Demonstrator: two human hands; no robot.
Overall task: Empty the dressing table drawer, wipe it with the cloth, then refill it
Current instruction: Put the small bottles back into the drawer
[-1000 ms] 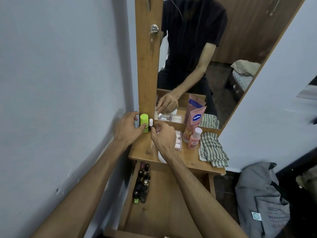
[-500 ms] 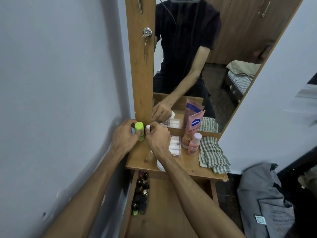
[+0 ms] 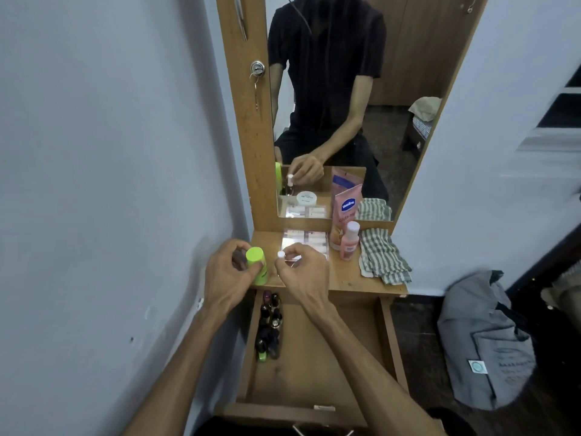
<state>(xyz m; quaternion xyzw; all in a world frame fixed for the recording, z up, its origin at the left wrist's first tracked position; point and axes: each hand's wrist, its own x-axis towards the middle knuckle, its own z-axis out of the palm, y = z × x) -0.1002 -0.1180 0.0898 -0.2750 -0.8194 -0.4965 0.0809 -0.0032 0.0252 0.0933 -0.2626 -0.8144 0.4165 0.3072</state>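
The wooden drawer [image 3: 317, 366] is pulled out below the dressing table top [image 3: 352, 278]. Several small dark nail polish bottles [image 3: 269, 325] lie in a row along its left side. My left hand [image 3: 229, 275] grips a lime green bottle [image 3: 256, 265] above the tabletop's front left corner. My right hand [image 3: 301, 272] pinches a small white-capped vial [image 3: 280, 254] just right of the green bottle. A folded green-and-white checked cloth [image 3: 382, 256] lies on the tabletop's right side.
A clear plastic box of small tubes [image 3: 306, 239], a pink Vaseline tube [image 3: 344, 215] and a pink bottle with a white cap [image 3: 349, 242] stand near the mirror [image 3: 345, 105]. The wall [image 3: 110, 184] is close on the left. A grey bag [image 3: 484, 341] sits on the floor at right.
Both hands have lifted the green bottle and the small vial off the back of the tabletop and drawn them toward me, over the front left edge.
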